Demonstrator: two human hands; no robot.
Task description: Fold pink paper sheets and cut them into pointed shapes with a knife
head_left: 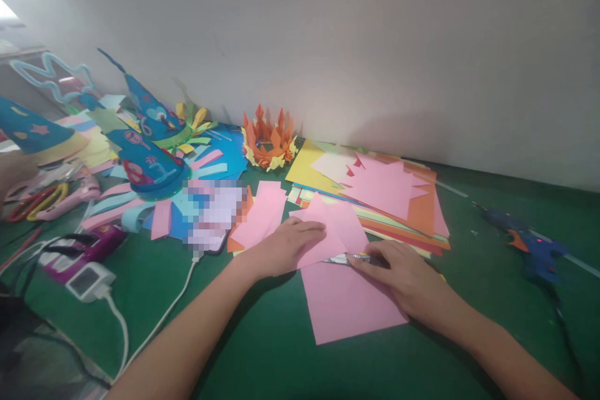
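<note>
My right hand (394, 272) is closed around a pair of scissors (338, 259); the handles are mostly hidden in my palm. The silver blades point left, along the lower edge of a folded pink sheet of paper (328, 225). On that sheet rests my left hand (297, 240), its fingers stretched out flat towards the right. Beneath the blades lies another pink sheet (349, 306) flat on the green table. Whether the blades are apart is too small to tell.
A stack of coloured paper (398, 219) lies behind my hands, near an orange paper crown (269, 144). Blue cone hats (150, 159) stand left, beside a blurred-out phone (218, 215) on a white cable. A blue glue gun (534, 250) lies right. A wall (375, 44) closes the back.
</note>
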